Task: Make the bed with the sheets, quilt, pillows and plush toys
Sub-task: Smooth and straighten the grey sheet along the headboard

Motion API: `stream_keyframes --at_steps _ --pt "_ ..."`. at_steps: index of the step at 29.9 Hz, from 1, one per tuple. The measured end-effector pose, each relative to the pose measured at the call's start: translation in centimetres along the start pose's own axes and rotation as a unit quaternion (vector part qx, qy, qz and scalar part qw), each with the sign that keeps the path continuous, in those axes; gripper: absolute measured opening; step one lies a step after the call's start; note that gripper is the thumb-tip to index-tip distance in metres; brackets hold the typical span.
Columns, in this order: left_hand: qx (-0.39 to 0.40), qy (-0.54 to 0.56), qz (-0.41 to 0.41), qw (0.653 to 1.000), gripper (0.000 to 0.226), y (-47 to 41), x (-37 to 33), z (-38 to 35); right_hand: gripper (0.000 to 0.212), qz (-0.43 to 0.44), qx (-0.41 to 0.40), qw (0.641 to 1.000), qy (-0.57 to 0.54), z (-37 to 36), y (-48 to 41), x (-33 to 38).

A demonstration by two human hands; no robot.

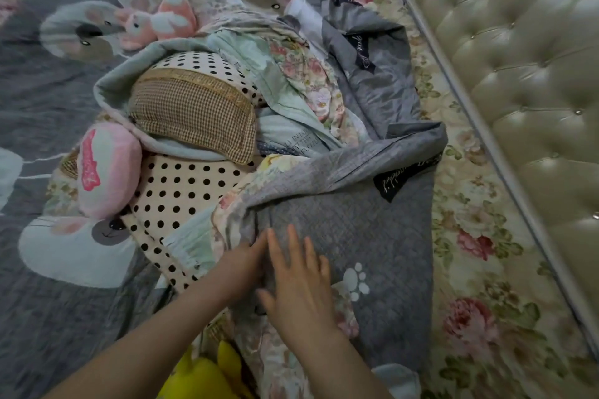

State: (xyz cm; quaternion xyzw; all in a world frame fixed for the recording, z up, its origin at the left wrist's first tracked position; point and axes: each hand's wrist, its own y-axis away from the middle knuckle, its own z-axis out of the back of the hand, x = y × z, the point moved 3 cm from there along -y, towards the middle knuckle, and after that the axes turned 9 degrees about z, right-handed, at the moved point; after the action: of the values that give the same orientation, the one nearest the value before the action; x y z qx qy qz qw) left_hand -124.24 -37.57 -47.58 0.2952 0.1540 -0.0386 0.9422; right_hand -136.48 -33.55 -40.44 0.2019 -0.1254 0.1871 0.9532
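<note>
My right hand (299,282) lies flat with straight fingers on a folded grey quilt (366,236) with a white paw print. My left hand (248,261) touches the quilt's folded edge just left of it; its fingers are partly hidden in the fold. A polka-dot pillow (181,191) lies to the left under a brown checked pillow (194,113). A pink round plush (107,168) leans on the polka-dot pillow. A pink and white rabbit plush (155,21) lies farther back. A yellow plush (207,376) sits under my arms. A floral sheet (479,253) covers the mattress on the right.
A padded cream headboard (525,68) runs along the right side. A grey cartoon-animal cover (48,107) spreads over the left of the bed. A crumpled light green and floral blanket (291,74) is heaped in the middle.
</note>
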Motion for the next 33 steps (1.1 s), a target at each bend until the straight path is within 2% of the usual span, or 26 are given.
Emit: stream_keyframes --at_steps 2,3,5,6,7,9,10,12,14,16,19,21,22,24,27,30,33 --pt "0.002 0.055 -0.059 0.997 0.019 0.3 -3.2 1.9 0.106 -0.049 0.000 0.998 -0.045 0.1 1.0 -1.0" --pt "0.017 0.095 -0.078 0.992 0.016 0.6 -4.5 3.0 0.114 -0.076 -0.003 0.994 -0.075 0.0 1.2 -1.1" --pt "0.080 0.128 -0.114 0.982 0.028 0.4 -8.6 4.4 0.121 -0.152 -0.043 0.978 -0.139 0.2 2.5 -2.6" --pt "0.099 0.109 -0.137 0.980 0.034 0.5 -9.7 4.7 0.118 -0.175 -0.069 0.970 -0.154 0.4 2.7 -3.0" --pt "0.091 0.046 -0.170 0.980 0.038 0.3 -10.9 4.8 0.109 -0.194 -0.099 0.963 -0.158 0.8 3.1 -3.8" --pt "-0.030 -0.151 -0.229 0.961 0.037 -0.7 -13.5 5.2 0.088 -0.215 -0.143 0.957 -0.133 2.2 4.4 -6.2" --pt "-0.110 -0.219 -0.268 0.932 0.034 -0.7 -14.7 5.5 0.080 -0.216 -0.146 0.959 -0.109 3.1 5.3 -7.1" --pt "-0.190 -0.279 -0.335 0.880 0.028 -0.3 -17.4 6.0 0.069 -0.218 -0.148 0.962 -0.072 4.7 7.3 -8.9" --pt "-0.212 -0.298 -0.402 0.839 0.035 0.1 -20.1 5.8 0.064 -0.229 -0.146 0.962 -0.034 5.8 9.5 -10.3" --pt "-0.215 -0.319 -0.438 0.812 0.043 -0.1 -22.8 5.3 0.061 -0.242 -0.175 0.954 0.011 6.6 11.8 -11.5" --pt "-0.184 -0.286 -0.488 0.804 0.024 0.7 -28.5 4.6 0.043 -0.259 -0.220 0.939 0.048 7.6 16.6 -13.4" --pt "-0.157 -0.262 -0.505 0.807 0.019 1.5 -31.6 4.1 0.039 -0.258 -0.230 0.937 0.056 8.3 19.7 -14.5" --pt "-0.137 -0.251 -0.503 0.816 0.023 1.6 -32.1 3.9 0.040 -0.261 -0.233 0.935 0.059 8.6 20.4 -14.7" --pt "-0.114 -0.243 -0.528 0.806 0.030 2.6 -35.6 2.5 0.042 -0.279 -0.249 0.925 0.071 9.4 24.2 -16.8" --pt "-0.094 -0.262 -0.535 0.798 0.026 4.1 -40.2 0.1 0.042 -0.290 -0.281 0.910 0.089 9.6 28.5 -20.3" --pt "-0.113 -0.253 -0.550 0.788 0.021 5.8 -44.9 -2.0 0.041 -0.294 -0.294 0.906 0.081 8.9 32.3 -23.8" --pt "-0.127 -0.251 -0.562 0.778 0.034 7.3 -49.5 -4.3 0.052 -0.291 -0.307 0.905 0.042 7.1 35.3 -28.0"
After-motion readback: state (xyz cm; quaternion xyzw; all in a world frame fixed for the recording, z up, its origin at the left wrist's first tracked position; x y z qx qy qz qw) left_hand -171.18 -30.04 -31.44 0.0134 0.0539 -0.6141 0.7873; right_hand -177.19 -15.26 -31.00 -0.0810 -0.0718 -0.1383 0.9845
